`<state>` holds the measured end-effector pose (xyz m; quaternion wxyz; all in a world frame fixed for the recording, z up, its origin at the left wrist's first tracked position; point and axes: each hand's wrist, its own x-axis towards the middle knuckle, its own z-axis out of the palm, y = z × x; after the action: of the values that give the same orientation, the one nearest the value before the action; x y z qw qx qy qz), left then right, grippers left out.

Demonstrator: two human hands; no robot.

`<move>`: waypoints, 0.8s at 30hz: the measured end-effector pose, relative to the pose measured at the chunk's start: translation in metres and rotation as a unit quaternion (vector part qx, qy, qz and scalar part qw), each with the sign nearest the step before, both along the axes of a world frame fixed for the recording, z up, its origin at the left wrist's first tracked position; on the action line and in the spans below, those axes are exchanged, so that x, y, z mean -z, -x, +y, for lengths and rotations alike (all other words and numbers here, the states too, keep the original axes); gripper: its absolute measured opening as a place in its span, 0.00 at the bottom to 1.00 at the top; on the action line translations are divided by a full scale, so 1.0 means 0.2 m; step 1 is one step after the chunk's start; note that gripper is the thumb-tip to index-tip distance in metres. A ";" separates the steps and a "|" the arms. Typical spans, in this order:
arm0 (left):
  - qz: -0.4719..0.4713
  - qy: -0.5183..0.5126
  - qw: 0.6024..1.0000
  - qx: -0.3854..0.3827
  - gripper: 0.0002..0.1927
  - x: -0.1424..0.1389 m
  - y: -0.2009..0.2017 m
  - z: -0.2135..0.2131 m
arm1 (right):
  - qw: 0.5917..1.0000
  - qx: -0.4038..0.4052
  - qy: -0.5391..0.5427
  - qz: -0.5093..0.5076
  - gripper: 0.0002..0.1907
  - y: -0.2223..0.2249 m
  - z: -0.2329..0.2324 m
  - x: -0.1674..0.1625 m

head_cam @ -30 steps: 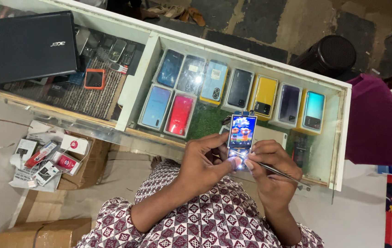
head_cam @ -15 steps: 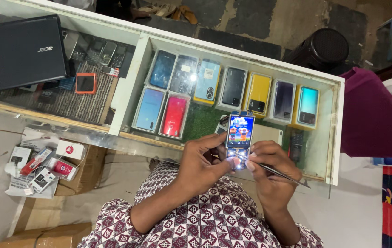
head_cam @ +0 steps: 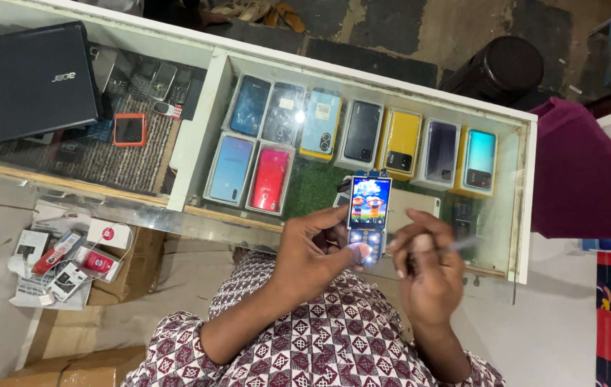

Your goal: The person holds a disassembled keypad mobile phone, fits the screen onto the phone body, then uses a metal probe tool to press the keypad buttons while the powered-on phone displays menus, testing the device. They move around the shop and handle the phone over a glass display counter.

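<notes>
Your left hand [head_cam: 313,254] holds the small keypad phone [head_cam: 367,218] upright above the glass bench [head_cam: 198,215], fingers wrapped around its lower half. Your right hand [head_cam: 427,269] pinches thin tweezers [head_cam: 456,245] just beside the phone. Loosen your left fingers and I'd judge the phone could drop onto the glass; a slipping tweezer tip might scratch it.

Laptop [head_cam: 22,82]: lying shut and black on the glass table [head_cam: 198,215].
Phones [head_cam: 363,132]: lying in rows under the glass.
Stool [head_cam: 499,68]: sitting beyond, dark, possibly round.
Boxes [head_cam: 69,261]: lying low left.
</notes>
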<state>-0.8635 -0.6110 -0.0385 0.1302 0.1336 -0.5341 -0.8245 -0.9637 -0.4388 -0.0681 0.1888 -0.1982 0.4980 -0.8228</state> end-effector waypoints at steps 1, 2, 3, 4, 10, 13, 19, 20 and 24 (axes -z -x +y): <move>-0.004 0.005 1.000 -0.001 0.29 0.01 0.00 0.01 | 0.999 -0.014 -0.037 -0.009 0.23 -0.01 0.00 0.00; -0.007 0.010 1.000 -0.002 0.28 0.01 0.00 0.01 | 0.998 -0.017 -0.064 0.016 0.24 -0.02 -0.01 0.00; -0.006 0.011 1.000 -0.002 0.28 0.02 0.00 0.01 | 0.995 -0.019 -0.091 0.041 0.26 -0.03 -0.02 -0.01; -0.006 0.010 1.000 -0.003 0.29 0.03 -0.01 0.01 | 0.990 -0.023 -0.119 0.066 0.28 -0.04 -0.02 -0.02; -0.016 0.041 0.999 -0.014 0.31 0.06 -0.03 0.01 | 0.983 -0.082 -0.149 0.070 0.28 -0.03 -0.04 -0.05; -0.034 0.056 0.998 -0.007 0.33 0.07 -0.04 0.02 | 0.982 -0.074 -0.168 0.037 0.29 -0.03 -0.04 -0.04; -0.014 0.036 0.999 0.017 0.33 0.03 -0.04 0.02 | 0.992 -0.062 -0.103 -0.048 0.29 -0.04 -0.06 -0.03; -0.019 0.037 0.999 0.019 0.34 0.02 -0.04 0.02 | 0.992 -0.056 -0.103 -0.052 0.29 -0.04 -0.06 -0.03; 0.009 0.098 0.994 0.041 0.36 -0.05 -0.05 -0.01 | 0.993 -0.039 -0.093 -0.055 0.29 -0.05 -0.07 -0.03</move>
<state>-0.8529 -0.6128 -0.0288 0.1135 0.0905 -0.6165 -0.7739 -0.9543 -0.4527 -0.0613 0.2658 -0.1537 0.5532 -0.7744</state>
